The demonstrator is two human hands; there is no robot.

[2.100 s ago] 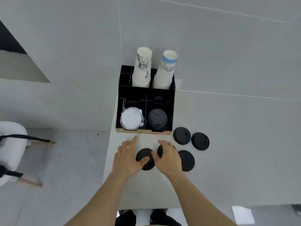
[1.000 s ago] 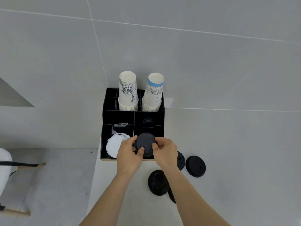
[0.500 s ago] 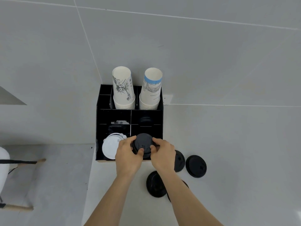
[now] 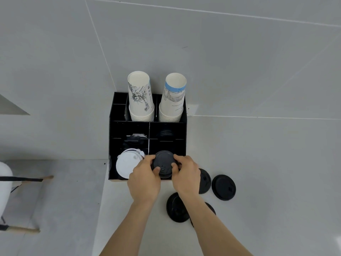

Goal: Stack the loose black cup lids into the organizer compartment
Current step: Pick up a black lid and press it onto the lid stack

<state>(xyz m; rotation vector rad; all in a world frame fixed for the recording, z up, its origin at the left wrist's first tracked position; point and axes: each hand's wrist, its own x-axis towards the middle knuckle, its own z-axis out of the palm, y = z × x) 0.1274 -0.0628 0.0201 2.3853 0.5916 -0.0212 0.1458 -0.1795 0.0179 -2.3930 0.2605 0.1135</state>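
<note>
A black cup lid (image 4: 163,163) sits at the front right compartment of the black organizer (image 4: 129,129), on the black lid stack there. My left hand (image 4: 144,179) grips its left rim and my right hand (image 4: 186,175) grips its right rim. Several loose black lids lie on the white counter: one (image 4: 223,187) to the right, one (image 4: 204,181) partly behind my right hand, one (image 4: 176,208) near my right wrist, and one (image 4: 210,207) mostly hidden under my right forearm.
A white lid stack (image 4: 125,166) fills the front left compartment. Two stacks of paper cups (image 4: 141,100) (image 4: 172,101) stand at the organizer's back. The counter's left edge (image 4: 100,200) drops to the floor, where a white chair (image 4: 4,191) stands.
Both hands lifted a lid from the counter and carried it to the front right compartment. Over the last half second they lowered it slightly onto the stack.
</note>
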